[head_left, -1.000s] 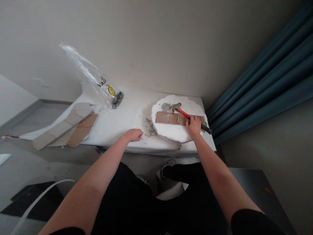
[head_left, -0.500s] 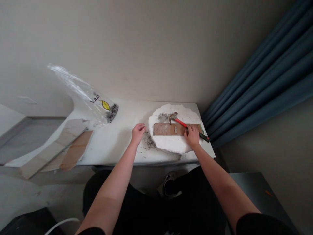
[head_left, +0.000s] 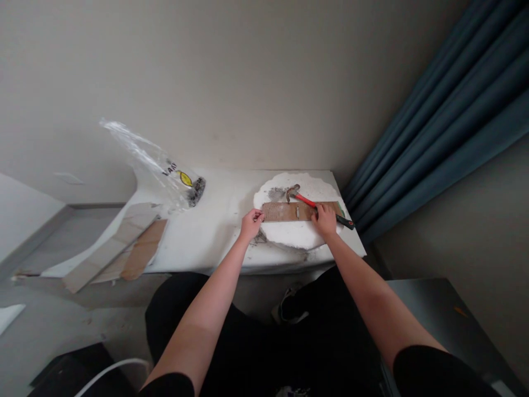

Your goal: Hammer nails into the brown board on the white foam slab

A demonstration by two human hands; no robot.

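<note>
One white-covered table [head_left: 219, 231] bore a rough white slab [head_left: 289, 232] at its right end. From my remote view, a brown board [head_left: 281, 212] lay across the slab. A red-and-black hammer [head_left: 305, 200] crossed the board, my right hand [head_left: 325, 220] curled round its handle. My left hand [head_left: 253, 223] bunched its fingers at the board's left end; contents indiscernible. Loose nails [head_left: 260, 237] lay just beside.
</note>
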